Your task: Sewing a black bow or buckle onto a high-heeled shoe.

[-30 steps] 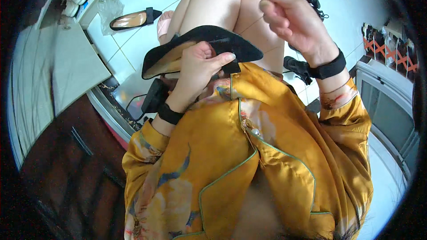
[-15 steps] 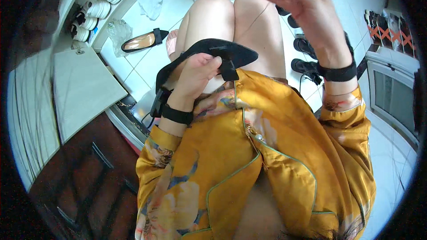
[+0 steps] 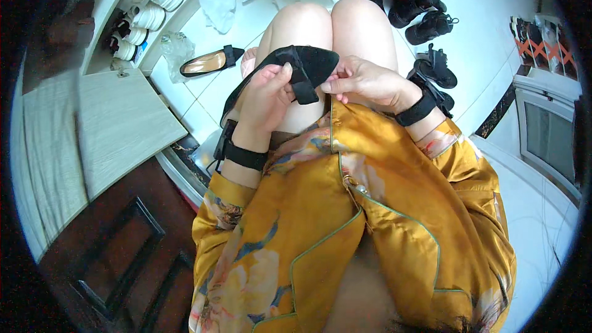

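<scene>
The black shoe rests over the knees, gripped around its strap by the left hand, while the right hand pinches its toe end. It seems mid-handling; its mate lies apart on the floor.

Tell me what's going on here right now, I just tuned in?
A seated person in a yellow floral satin jacket holds a black suede high-heeled shoe over their bare knees. The left hand has a grip on the shoe's middle, while the right hand pinches at its black strap near the toe end. On the white tiled floor lies a matching black heel with a tan insole, and black strappy sandals sit off to the right.
</scene>
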Tool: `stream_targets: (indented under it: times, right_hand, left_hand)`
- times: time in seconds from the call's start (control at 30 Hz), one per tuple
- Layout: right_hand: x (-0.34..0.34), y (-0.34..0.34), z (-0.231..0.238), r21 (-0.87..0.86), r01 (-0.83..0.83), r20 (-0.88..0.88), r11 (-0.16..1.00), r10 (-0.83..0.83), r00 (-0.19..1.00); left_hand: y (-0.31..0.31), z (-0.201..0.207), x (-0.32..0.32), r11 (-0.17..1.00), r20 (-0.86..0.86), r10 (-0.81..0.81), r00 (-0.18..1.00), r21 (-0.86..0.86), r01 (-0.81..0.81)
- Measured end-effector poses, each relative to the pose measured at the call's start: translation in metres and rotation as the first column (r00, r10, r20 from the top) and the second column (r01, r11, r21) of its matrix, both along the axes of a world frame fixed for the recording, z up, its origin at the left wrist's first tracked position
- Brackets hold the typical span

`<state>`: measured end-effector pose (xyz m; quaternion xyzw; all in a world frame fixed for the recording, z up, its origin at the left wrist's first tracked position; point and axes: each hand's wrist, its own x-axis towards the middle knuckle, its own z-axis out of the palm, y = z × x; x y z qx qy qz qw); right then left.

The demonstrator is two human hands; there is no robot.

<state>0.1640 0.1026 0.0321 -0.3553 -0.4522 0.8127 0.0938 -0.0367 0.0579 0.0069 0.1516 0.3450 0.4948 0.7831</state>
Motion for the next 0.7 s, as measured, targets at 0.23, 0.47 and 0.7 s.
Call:
stream_targets:
  times: [0.23,0.47,0.7]
  right_hand:
    - [-0.008,-0.011,0.007,0.243,0.386,0.113,0.89,-0.421,0.9]
    - [-0.004,-0.025,0.008,-0.044,0.525,0.008,0.85,-0.525,0.851]
    - [0.007,-0.04,0.039,-0.26,0.568,-0.238,0.781,-0.622,0.746]
  left_hand:
    - [0.013,0.014,0.002,1.0,0.047,0.003,0.999,0.002,-0.003]
    - [0.013,0.008,0.007,0.994,0.059,0.103,0.993,-0.029,-0.102]
    - [0.021,0.007,0.009,0.977,0.11,0.207,0.972,-0.066,-0.201]
